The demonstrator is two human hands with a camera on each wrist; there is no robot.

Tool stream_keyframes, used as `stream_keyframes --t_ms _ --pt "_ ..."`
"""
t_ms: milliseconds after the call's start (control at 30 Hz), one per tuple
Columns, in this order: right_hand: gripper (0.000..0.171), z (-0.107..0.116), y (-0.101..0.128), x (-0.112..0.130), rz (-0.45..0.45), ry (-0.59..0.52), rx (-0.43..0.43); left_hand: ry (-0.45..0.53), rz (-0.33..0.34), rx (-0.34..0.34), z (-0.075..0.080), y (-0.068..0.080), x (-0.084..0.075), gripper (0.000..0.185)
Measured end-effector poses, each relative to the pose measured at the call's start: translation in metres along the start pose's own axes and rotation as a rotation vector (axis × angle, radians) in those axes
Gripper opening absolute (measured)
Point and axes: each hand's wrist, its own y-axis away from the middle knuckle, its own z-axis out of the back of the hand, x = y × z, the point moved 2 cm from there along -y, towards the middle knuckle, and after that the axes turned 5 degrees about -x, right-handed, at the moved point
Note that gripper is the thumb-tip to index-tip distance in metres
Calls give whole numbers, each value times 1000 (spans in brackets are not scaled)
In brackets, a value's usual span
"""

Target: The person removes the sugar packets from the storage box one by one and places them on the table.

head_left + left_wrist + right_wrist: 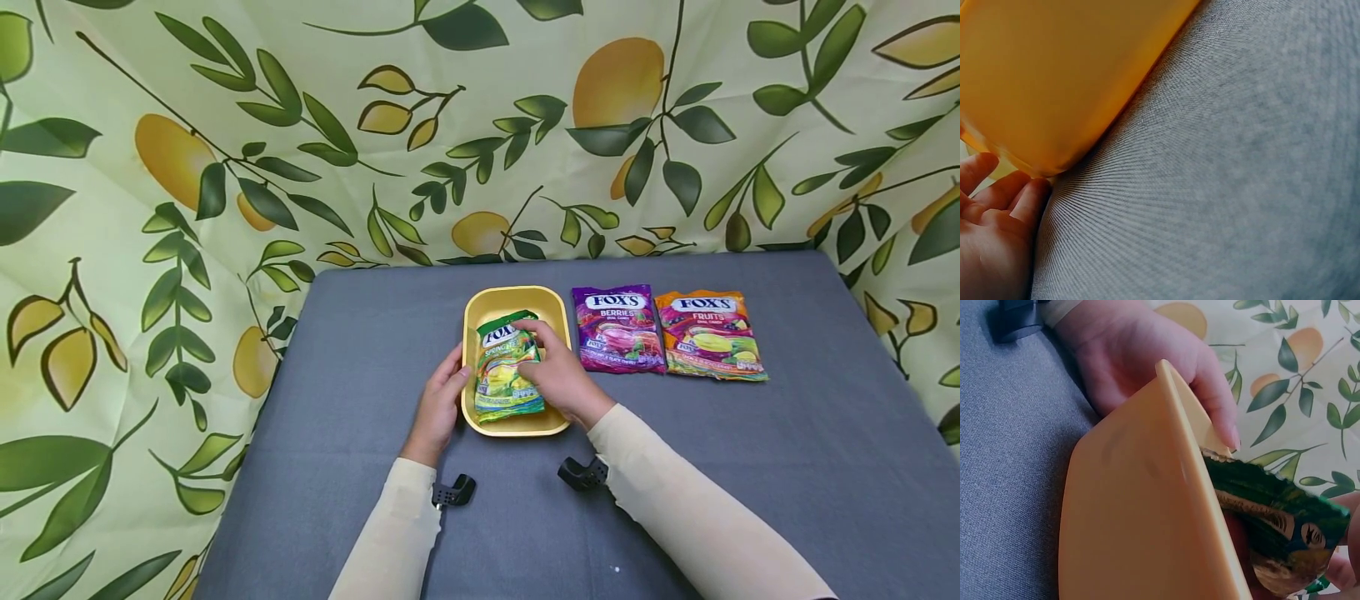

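Note:
A yellow tray (pixel 513 296) sits on the grey cloth at the middle of the table. My left hand (pixel 452 382) grips its left rim, fingers curled over the edge; the right wrist view shows that hand (pixel 1147 369) behind the tray (pixel 1135 519). A green Fox's candy bag (pixel 504 375) lies inside the tray, and my right hand (pixel 545 352) holds it from the right, fingers curled over its top. The bag's crimped end (pixel 1272 515) sticks up past the rim. In the left wrist view only the tray's outer wall (pixel 1054 81) and my fingertips (pixel 1004 200) show.
A purple Fox's Berries bag (pixel 618 329) and an orange Fox's Fruits bag (pixel 711 335) lie flat side by side just right of the tray. A leaf-and-lemon patterned cloth (pixel 225 167) walls in the table at the back and both sides.

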Motion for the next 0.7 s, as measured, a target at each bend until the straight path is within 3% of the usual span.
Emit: stream_keyframes --t_ms 700 --pt "58 8 3 3 52 -6 -6 -20 3 -11 1 0 1 57"
